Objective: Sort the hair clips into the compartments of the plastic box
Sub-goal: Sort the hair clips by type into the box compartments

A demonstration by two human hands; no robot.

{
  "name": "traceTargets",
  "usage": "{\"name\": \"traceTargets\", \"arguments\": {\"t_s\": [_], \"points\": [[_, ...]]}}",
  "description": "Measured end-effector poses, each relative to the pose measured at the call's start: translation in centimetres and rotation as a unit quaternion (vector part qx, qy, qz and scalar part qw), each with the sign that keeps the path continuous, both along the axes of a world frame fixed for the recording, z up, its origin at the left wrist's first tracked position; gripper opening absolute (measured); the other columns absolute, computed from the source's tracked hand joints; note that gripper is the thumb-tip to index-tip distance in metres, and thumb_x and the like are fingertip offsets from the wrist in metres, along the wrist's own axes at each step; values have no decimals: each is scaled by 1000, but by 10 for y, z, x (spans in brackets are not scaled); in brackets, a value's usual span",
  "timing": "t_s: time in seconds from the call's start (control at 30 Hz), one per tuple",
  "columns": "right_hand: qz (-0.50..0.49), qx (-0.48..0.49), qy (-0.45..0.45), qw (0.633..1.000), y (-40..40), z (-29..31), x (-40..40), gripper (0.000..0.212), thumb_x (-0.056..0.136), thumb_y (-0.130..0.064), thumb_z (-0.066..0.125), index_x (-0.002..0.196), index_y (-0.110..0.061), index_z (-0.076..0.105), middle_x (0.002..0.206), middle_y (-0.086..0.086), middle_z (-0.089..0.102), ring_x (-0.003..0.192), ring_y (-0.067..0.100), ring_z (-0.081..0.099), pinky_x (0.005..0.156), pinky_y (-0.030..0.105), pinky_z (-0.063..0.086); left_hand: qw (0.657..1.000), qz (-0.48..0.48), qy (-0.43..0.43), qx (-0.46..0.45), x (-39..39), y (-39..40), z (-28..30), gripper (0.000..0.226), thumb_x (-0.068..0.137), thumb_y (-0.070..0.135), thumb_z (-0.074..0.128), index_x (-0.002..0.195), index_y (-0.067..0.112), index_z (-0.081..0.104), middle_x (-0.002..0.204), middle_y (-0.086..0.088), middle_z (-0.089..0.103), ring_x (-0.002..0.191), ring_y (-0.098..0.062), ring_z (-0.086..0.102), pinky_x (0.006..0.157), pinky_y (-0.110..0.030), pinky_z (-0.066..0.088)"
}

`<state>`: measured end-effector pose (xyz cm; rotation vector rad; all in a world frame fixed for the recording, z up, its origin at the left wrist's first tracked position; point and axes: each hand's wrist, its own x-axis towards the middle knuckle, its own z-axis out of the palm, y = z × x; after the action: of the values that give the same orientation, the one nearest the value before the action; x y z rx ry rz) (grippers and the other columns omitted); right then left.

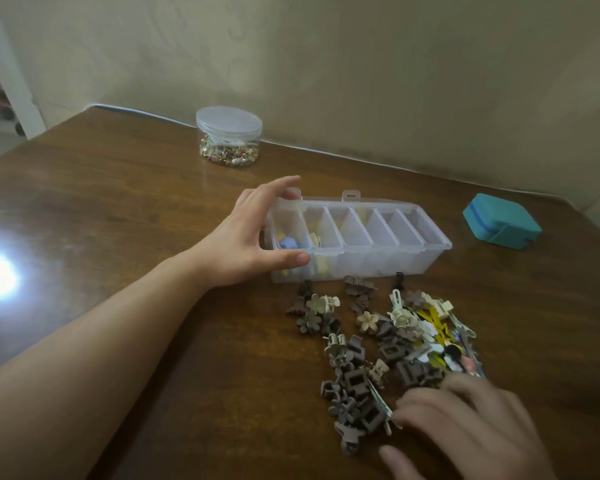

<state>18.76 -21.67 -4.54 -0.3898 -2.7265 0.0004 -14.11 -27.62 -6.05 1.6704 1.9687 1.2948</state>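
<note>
A clear plastic box (430, 252) with several compartments in a row stands open in the middle of the table. My left hand (246, 244) grips its left end, thumb on the front wall and fingers over the back rim. The leftmost compartment holds a blue clip (288, 242) and the one beside it holds yellow clips (317, 241); the others look empty. A pile of hair clips (388, 344) in brown, cream, grey and yellow lies in front of the box. My right hand (465, 431) rests on the pile's near edge, fingers spread and blurred; whether they hold a clip cannot be seen.
A round clear jar (228, 135) with a lid and small metal pieces stands at the back by the wall. A teal case (501, 221) lies to the right of the box. The wooden table (118, 209) shows a bright glare spot at the left.
</note>
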Motion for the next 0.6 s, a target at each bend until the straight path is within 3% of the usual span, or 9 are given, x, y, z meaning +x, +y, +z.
{"name": "traceTargets", "arguments": {"t_s": [0.27, 0.37, 0.47, 0.53, 0.6], "points": [[-56, 20, 116, 992, 5, -3, 4, 12, 73, -38, 62, 66, -31, 69, 79, -27, 63, 82, 11, 53, 78, 32, 38, 1000, 5, 2, 9, 2, 0, -1, 98, 66, 70, 67, 150, 44, 23, 133, 34, 37, 135, -5, 34, 104, -21, 33], [-66, -36, 173, 982, 19, 16, -7, 15, 75, -38, 63, 72, -26, 71, 85, -23, 61, 80, 13, 55, 72, 33, 42, 1000, 5, 3, 10, 2, 0, 0, 98, 66, 69, 68, 151, 43, 25, 134, 34, 37, 135, -3, 33, 104, -21, 33], [-56, -120, 186, 974, 32, 36, -49, 12, 82, -40, 64, 82, -29, 68, 85, -19, 59, 85, 5, 58, 71, 31, 49, 1000, 5, 5, 12, 3, 0, 1, 99, 66, 69, 67, 151, 41, 25, 135, 36, 37, 135, -2, 33, 105, -24, 34], [-44, -127, 190, 973, 40, 40, -88, 10, 82, -38, 64, 86, -30, 66, 83, -26, 55, 84, 0, 55, 72, 26, 48, 1000, 3, 6, 14, 4, 0, 1, 99, 67, 69, 67, 152, 40, 25, 135, 35, 38, 135, -2, 33, 107, -28, 34], [-40, -128, 174, 976, 47, 41, -123, 13, 82, -42, 62, 85, -30, 66, 80, -23, 58, 82, 2, 53, 76, 31, 49, 1000, 2, 6, 14, 3, -1, 1, 99, 67, 69, 67, 152, 40, 26, 136, 34, 38, 134, -2, 34, 108, -30, 35]]}}
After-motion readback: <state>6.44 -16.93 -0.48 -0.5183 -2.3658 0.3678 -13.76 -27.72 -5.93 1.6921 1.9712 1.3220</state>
